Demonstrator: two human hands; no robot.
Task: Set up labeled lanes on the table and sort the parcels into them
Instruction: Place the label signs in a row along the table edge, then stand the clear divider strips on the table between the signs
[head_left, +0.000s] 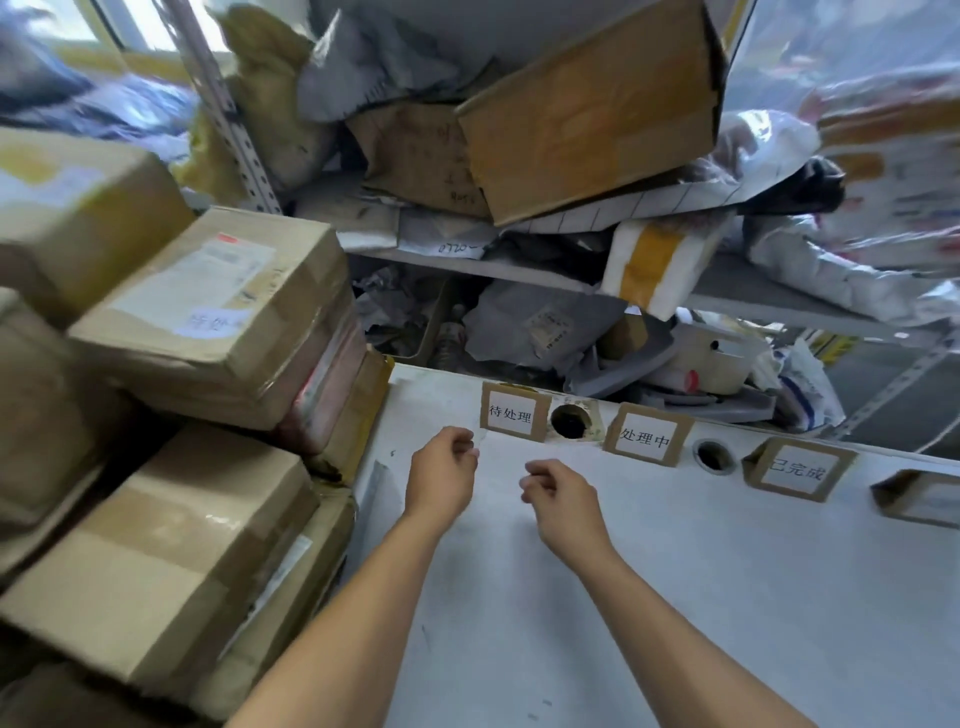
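your left hand (441, 480) and right hand (563, 501) hover loosely curled and empty before the label cards (514, 413), so reaching left carelessly may topple the stacked parcels (218, 317) beside the table (675, 597).

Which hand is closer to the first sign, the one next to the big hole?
Left. The left hand hovers just below-left of the first sign; the right hand is lower and farther.
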